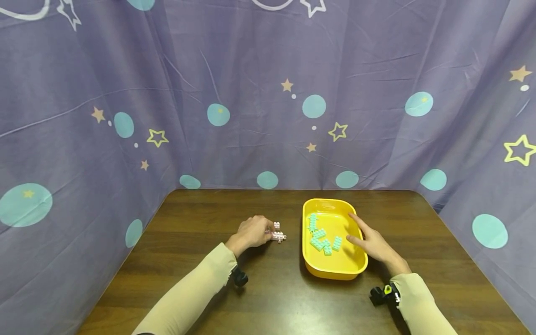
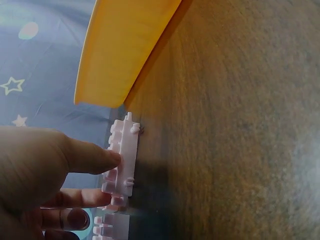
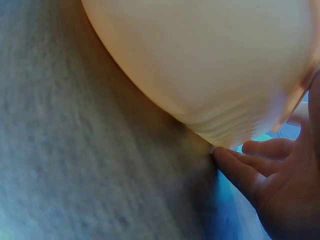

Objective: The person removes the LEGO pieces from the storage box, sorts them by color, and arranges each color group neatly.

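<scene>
My left hand (image 1: 252, 231) is at the pink toy building bricks (image 1: 278, 236) left of the yellow tray. In the left wrist view its thumb lies on the side of a long pink brick (image 2: 126, 160) with small side pegs, and the other fingers curl behind it, partly hidden. Another pink brick (image 2: 114, 227) stands close by. At the tray's right side is my right hand (image 1: 377, 244), fingers spread and fairly straight, thumb and a fingertip overlapping the rim in the head view. The yellow tray (image 1: 341, 272) holds several mint-green bricks (image 1: 317, 244), mostly toward its left.
The brown wooden table (image 1: 201, 204) carries the tray and bricks. Behind it and along both sides hangs a purple curtain (image 1: 251, 139) with stars and teal dots. The tray's raised wall (image 2: 120, 55) stands just beyond the pink bricks.
</scene>
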The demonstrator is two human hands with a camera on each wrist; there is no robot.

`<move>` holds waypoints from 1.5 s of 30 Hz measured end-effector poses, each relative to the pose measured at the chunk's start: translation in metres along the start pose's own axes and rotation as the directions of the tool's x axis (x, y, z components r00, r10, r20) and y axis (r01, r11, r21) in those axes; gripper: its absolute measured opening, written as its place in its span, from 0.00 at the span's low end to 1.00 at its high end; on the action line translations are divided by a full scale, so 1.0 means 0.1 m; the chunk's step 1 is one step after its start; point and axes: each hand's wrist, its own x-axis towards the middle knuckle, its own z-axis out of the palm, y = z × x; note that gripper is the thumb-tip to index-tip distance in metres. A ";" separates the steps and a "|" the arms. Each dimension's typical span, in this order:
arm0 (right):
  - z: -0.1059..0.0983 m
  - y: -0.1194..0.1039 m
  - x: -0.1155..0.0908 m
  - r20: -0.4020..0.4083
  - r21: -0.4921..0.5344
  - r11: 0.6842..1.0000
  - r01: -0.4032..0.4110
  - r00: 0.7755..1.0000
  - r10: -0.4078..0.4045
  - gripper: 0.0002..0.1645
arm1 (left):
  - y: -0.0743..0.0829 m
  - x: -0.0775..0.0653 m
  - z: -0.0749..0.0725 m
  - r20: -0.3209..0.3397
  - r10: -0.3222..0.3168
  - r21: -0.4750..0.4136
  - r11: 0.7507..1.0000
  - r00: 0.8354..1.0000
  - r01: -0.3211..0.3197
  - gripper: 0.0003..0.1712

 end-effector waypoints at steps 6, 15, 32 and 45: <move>0.01 0.00 -0.02 0.000 -0.007 1.000 -0.010 1.000 0.010 0.45 | 0.01 -0.02 0.00 0.010 0.008 -0.006 1.000 1.000 -0.007 0.08; 0.01 0.00 -0.02 -0.003 -0.004 1.000 -0.004 1.000 0.004 0.45 | 0.01 -0.02 0.01 0.011 0.009 -0.006 1.000 1.000 -0.009 0.08; -0.01 0.00 0.02 -0.015 -0.009 1.000 0.009 1.000 -0.009 0.44 | 0.05 -0.01 -0.01 -0.006 0.000 0.061 0.998 1.000 0.000 0.09; 0.00 0.03 0.01 -0.008 0.003 1.000 0.004 1.000 -0.004 0.44 | 0.04 0.00 0.01 0.011 0.010 0.092 0.996 1.000 -0.011 0.12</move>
